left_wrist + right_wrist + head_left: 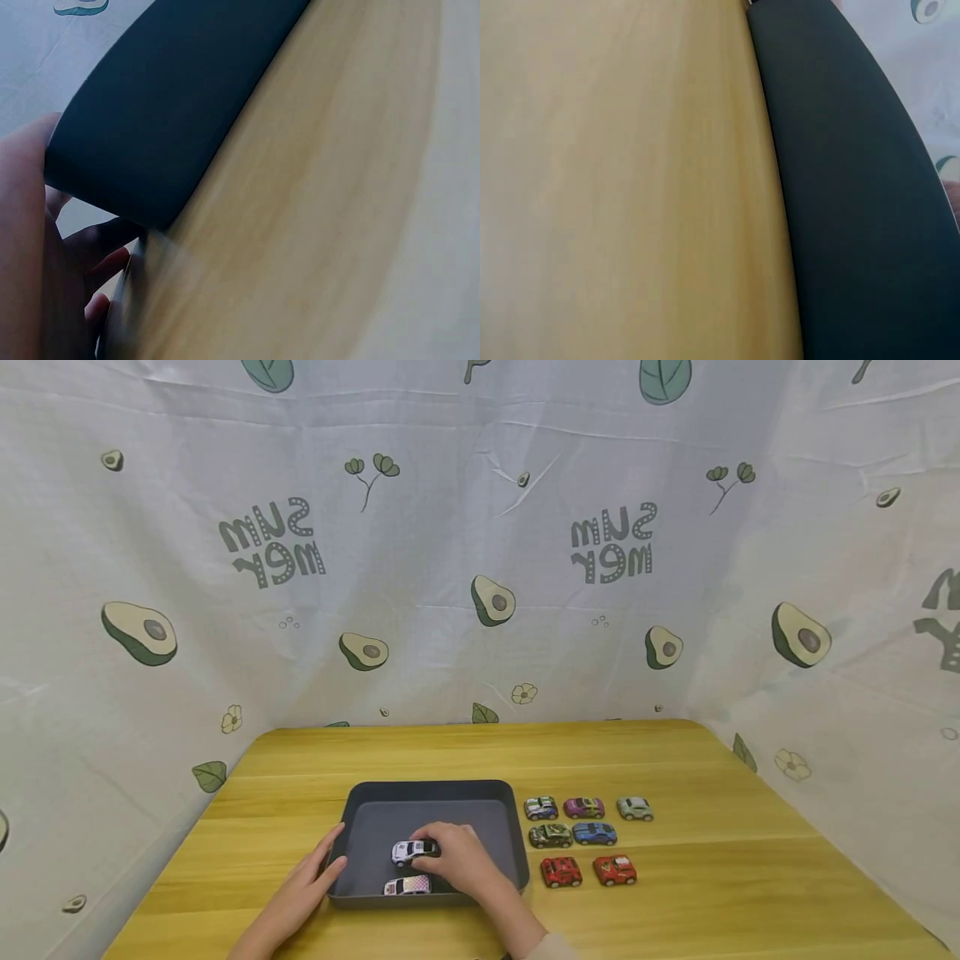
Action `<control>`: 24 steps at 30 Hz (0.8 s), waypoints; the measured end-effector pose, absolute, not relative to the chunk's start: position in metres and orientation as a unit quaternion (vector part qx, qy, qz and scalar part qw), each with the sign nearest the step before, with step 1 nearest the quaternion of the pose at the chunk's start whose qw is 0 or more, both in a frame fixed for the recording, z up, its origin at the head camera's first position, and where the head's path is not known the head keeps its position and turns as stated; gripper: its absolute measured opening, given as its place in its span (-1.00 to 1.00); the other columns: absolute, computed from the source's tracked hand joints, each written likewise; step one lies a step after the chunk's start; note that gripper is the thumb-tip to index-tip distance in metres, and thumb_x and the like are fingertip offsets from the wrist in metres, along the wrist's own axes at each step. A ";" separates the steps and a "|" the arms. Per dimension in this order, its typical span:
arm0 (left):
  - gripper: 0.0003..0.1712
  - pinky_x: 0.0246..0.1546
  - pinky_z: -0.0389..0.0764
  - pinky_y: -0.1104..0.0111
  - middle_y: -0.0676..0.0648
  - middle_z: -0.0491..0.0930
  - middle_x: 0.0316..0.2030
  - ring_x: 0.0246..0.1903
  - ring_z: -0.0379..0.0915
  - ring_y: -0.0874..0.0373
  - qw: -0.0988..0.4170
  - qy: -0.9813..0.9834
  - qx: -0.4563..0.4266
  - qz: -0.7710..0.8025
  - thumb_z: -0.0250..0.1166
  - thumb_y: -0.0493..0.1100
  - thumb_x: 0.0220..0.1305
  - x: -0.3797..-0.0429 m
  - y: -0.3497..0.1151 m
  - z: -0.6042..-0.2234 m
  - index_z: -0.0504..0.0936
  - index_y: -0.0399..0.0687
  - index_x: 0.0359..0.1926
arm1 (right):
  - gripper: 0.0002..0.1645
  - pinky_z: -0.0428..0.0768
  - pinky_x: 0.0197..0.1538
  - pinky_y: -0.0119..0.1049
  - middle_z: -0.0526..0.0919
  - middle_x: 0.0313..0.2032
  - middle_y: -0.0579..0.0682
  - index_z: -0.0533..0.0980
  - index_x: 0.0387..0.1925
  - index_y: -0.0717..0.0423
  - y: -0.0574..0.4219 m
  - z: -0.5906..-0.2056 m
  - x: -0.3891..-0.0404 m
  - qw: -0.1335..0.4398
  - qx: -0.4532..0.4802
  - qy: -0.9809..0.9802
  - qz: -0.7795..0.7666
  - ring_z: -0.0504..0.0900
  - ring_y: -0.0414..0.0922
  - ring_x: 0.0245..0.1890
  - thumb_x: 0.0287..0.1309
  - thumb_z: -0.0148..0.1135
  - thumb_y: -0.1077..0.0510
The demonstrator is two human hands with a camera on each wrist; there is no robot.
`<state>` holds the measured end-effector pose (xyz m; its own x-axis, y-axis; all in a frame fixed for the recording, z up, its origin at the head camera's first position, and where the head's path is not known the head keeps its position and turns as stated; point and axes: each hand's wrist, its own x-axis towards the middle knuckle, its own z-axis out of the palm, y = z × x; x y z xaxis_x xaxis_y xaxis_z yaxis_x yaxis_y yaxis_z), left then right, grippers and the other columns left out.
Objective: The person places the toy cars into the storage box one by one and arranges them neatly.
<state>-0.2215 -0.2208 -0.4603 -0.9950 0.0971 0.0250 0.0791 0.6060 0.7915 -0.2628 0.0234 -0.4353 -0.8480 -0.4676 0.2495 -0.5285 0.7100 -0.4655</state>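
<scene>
In the head view my right hand (pixel 463 858) pinches a white toy car (pixel 406 852) with dark windows, inside the dark grey tray (pixel 431 787). A second pale toy car (pixel 407 885), with a pinkish checked roof, sits near the tray's front wall. My left hand (pixel 302 887) holds the tray's left side near the front corner, thumb over the rim and fingers along the outside. The left wrist view shows this hand (pixel 64 225) around the tray's corner (pixel 150 120). In the right wrist view the tray's outer wall (pixel 840 172) fills the right side; the car is hidden there.
Right of the tray, several toy cars stand on the wooden table (pixel 720 868), among them a purple car (pixel 584 808), a blue car (pixel 595 834), a silver car (pixel 635 809) and a red car (pixel 615 870). A printed white cloth (pixel 427 543) hangs behind and beside the table.
</scene>
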 end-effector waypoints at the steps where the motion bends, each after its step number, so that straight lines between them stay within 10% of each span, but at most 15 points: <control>1: -0.31 0.17 0.19 -0.16 -0.32 0.01 0.36 0.29 0.03 -0.29 0.010 0.896 0.049 0.441 -0.09 0.18 0.34 -0.222 -0.221 -0.460 0.00 0.11 0.40 | -0.64 0.36 -0.07 -0.29 0.66 -0.17 -0.19 0.58 -0.17 -0.09 0.022 -0.435 -0.263 0.057 0.270 -0.923 0.267 0.59 -0.26 -0.14 -0.07 0.32 -0.05; 24: -0.31 0.16 0.19 -0.17 -0.35 0.02 0.35 0.30 0.01 -0.31 0.011 0.895 0.049 0.442 -0.08 0.18 0.33 -0.221 -0.221 -0.460 0.01 0.10 0.39 | -0.74 0.32 -0.17 -0.34 0.68 -0.27 -0.27 0.61 -0.28 -0.17 0.012 -0.438 -0.264 0.032 0.262 -0.929 0.259 0.59 -0.31 -0.21 -0.10 0.34 -0.05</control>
